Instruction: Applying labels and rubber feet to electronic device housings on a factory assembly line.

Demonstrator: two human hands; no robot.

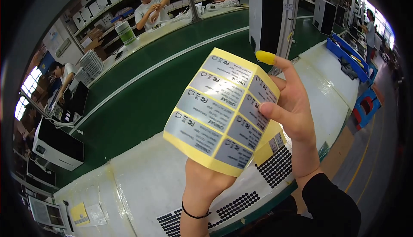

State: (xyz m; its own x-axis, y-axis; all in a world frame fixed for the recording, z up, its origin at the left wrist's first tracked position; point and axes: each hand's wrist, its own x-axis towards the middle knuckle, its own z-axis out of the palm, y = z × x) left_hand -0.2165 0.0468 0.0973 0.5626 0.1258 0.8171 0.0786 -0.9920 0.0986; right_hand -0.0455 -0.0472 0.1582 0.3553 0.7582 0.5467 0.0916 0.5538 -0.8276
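Observation:
A yellow-backed sheet of silver labels (211,108) is held up before me, tilted and bent along its length. My right hand (296,108) grips its right edge, thumb pressed on the front face; the index finger, in a yellow finger cot (265,57), points up off the sheet. Behind the lower part of the sheet is my left hand (207,177), with a black band at the wrist; its fingers are hidden. Sheets of black round dots (275,168) lie on the white worktop below, beside another yellow label sheet (264,153).
Beyond the white worktop (142,168) runs a green conveyor belt (129,108) carrying white-and-black appliances (266,20). A metal post (289,26) rises at its near side. To the right are a blue tray (348,58) and a stool (368,108). Several people work across the belt.

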